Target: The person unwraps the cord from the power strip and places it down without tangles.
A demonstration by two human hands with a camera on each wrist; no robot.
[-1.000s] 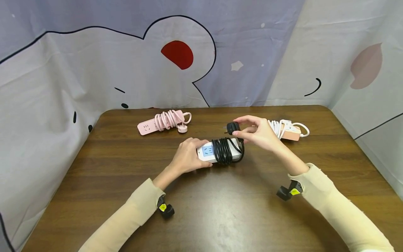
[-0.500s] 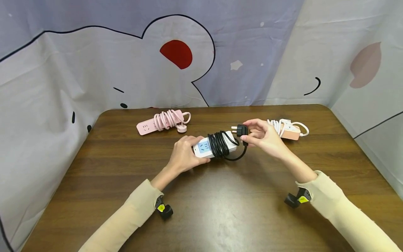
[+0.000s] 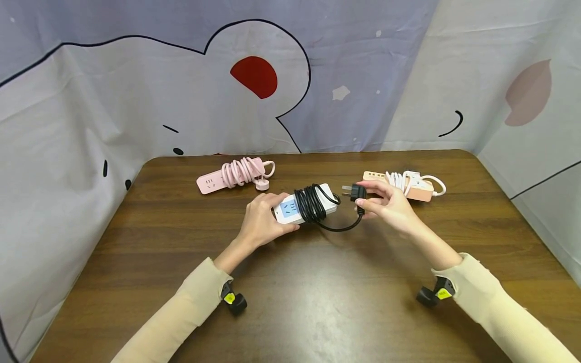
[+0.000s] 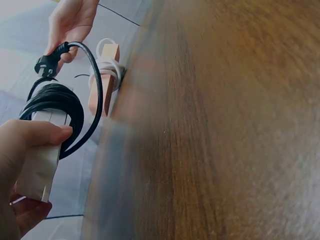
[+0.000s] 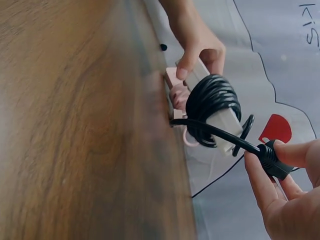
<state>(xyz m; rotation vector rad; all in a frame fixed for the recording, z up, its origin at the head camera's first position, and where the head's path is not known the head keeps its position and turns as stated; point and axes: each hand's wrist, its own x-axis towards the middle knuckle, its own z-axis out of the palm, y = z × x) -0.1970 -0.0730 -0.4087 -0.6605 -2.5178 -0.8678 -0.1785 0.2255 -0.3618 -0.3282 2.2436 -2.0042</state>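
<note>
Over the table (image 3: pixel 290 307), the left hand (image 3: pixel 260 221) grips the white power strip (image 3: pixel 289 208); the right hand (image 3: pixel 394 205) pinches its plug (image 3: pixel 358 192). Probably cord (image 3: pixel 310 204) handling, direction unclear; next needs steady holding.

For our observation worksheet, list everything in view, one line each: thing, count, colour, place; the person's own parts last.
Centre power strip: one, white with blue socket panel, mid-view
Black cord: one, black, wound around that strip
Black plug: one, black, right of that strip, apart
Left power strip: one, pink, table's far left
Pink cord: one, pink, around it
Right power strip: one, peach, table's far right
White cord: one, white, around it
Table: one, brown, foreground
Curtain: one, grey-lavender, printed, behind
Wrist cameras: two, black, at wrists
Sleeves: two, cream, foreground
Left grip: one, bare, holding centre strip
Right grip: one, bare, pinching black plug
</note>
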